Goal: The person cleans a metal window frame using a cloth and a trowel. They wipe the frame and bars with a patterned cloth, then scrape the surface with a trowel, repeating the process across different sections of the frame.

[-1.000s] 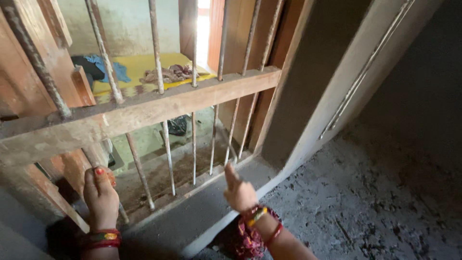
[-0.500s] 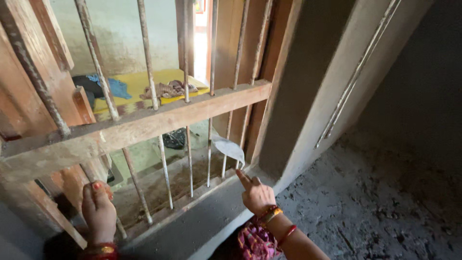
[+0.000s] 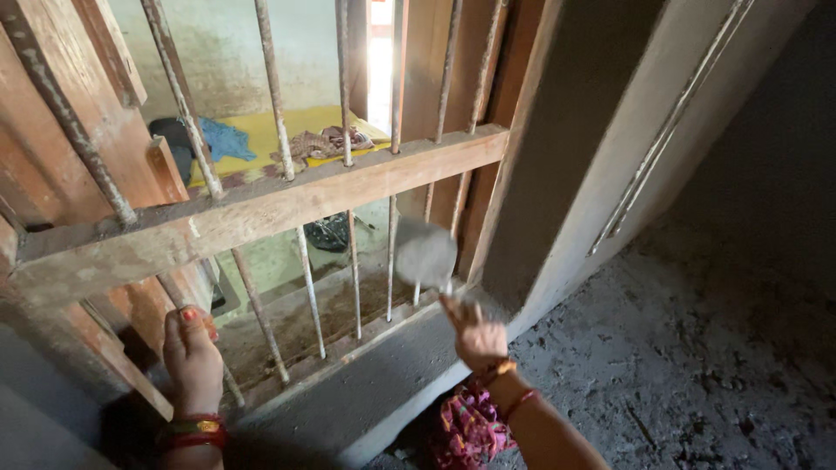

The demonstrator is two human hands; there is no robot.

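Right hand [image 3: 477,335] closed round the handle of a trowel [image 3: 425,254], flat grey blade raised and tilted against the lower bars [image 3: 353,270] of the grille, just above the sill [image 3: 348,383]. Left hand [image 3: 193,361] wrapped round a bar near the left end of the sill, fingers curled shut, thumb up, nail painted red. Bangles on both wrists. Above, a wooden rail [image 3: 261,209] crossing the bars, dusty and streaked with grey. Beyond the grille, a yellow sheet [image 3: 270,130] with cloth heaped on it, well apart from the work. Rough grey floor [image 3: 697,365] to the right, strewn with crumbs of mortar. Risks, judged from here: blade close between two bars, so likely to knock metal and shed whatever sits on it through the gap onto the ledge outside; whether any mortar is on the blade, impossible to tell, since blurred. Grip far down the handle, wrist bent upward, so little control of the tip and an easy twist out of line. Left fingers right beside the working zone, within reach of a slipped edge. Weight apparently leaned on that one bar; a loose bar or dusty, slick metal could cost balance.
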